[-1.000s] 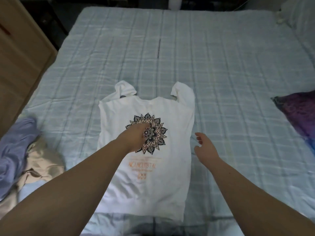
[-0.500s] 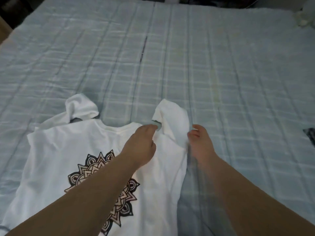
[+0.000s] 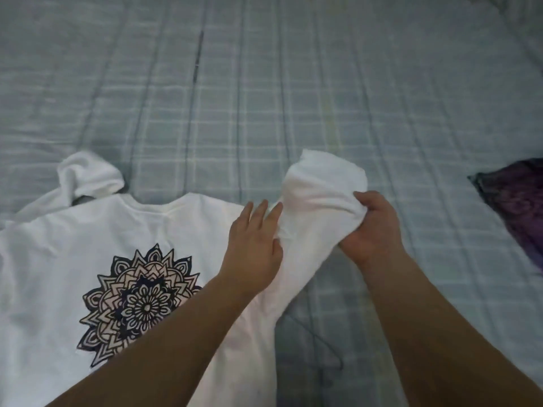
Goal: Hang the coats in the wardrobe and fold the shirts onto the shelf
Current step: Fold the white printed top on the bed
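— Checked bedspread [image 3: 323,83] fills the view. Where's the shirt [image 3: 73,245]?

— Flat on it, lower left, mandala print [image 3: 138,304] facing up.

— And the hands?

— Right hand [image 3: 373,230] grips the bunched sleeve [image 3: 320,195], lifted off the bed. Left hand [image 3: 252,245] lies with straight fingers on the shoulder, touching that sleeve.

— That dark thing on the right?

— Purple cloth [image 3: 517,201], perhaps; it's cut off.

Left hand [image 3: 255,241] flat, right hand [image 3: 370,227] seemingly curled, gripping
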